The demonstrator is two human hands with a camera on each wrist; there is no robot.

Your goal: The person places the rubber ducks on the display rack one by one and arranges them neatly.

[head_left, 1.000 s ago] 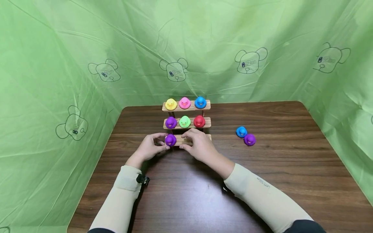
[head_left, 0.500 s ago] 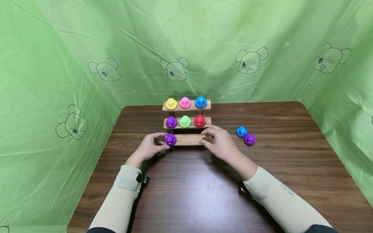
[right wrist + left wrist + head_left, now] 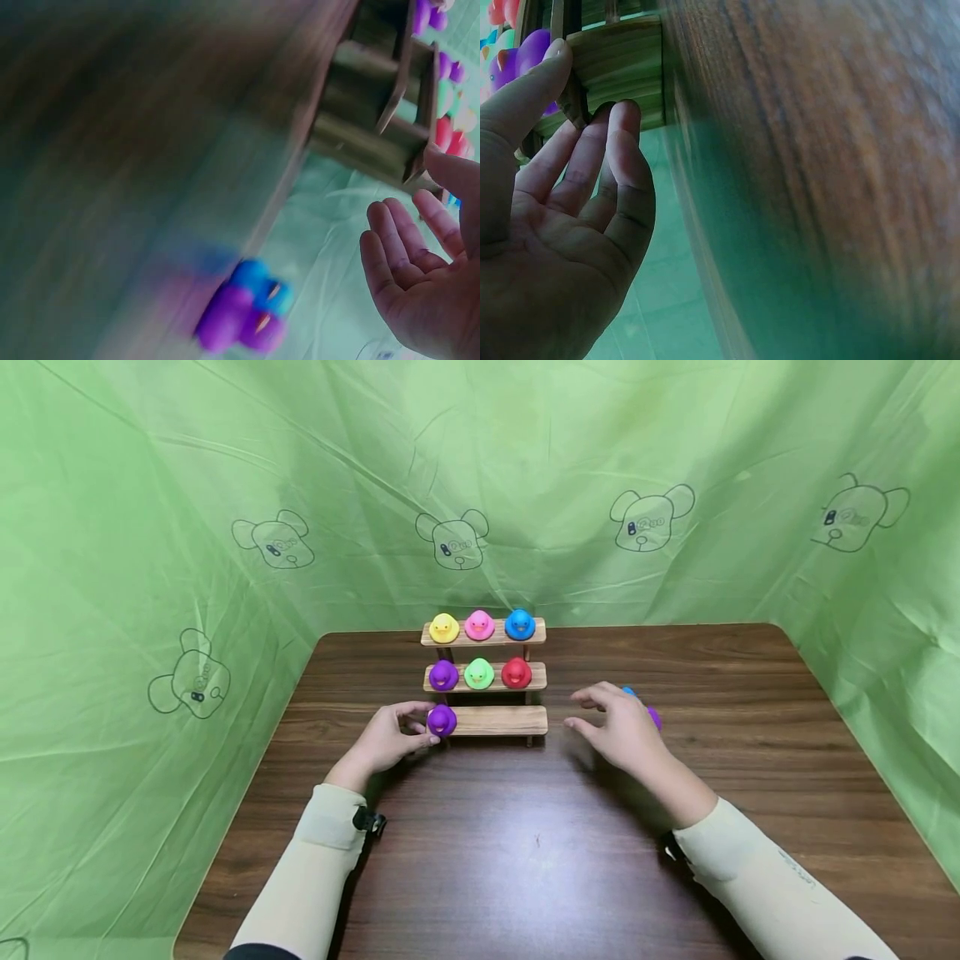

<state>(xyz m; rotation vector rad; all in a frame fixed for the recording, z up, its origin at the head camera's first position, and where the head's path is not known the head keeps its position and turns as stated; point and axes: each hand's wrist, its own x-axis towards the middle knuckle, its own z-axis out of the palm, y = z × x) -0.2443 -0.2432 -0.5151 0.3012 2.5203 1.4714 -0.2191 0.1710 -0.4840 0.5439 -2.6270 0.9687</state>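
A three-tier wooden display stand [image 3: 501,721] holds small rubber ducks. My left hand [image 3: 386,739] grips the left end of its lowest tier, thumb at the front edge and fingers at the back, beside a purple duck [image 3: 442,721]. In the left wrist view the thumb [image 3: 544,79] lies close to that duck. Between stand and loose ducks, my right hand [image 3: 622,731] is held over the table with fingers parted and nothing in it. It partly hides a blue duck [image 3: 629,691] and a purple duck [image 3: 655,717]; both show, touching, in the right wrist view.
The middle tier carries a purple, a green [image 3: 479,674] and a red duck [image 3: 517,673]. On the top tier sit a yellow [image 3: 444,628], a pink [image 3: 480,625] and a blue duck [image 3: 520,624]. Green cloth [image 3: 555,560] surrounds the dark wooden table [image 3: 480,860].
My right hand has moved right, from over the lowest tier to beside the two loose ducks. My left hand stays at the tier's left end.
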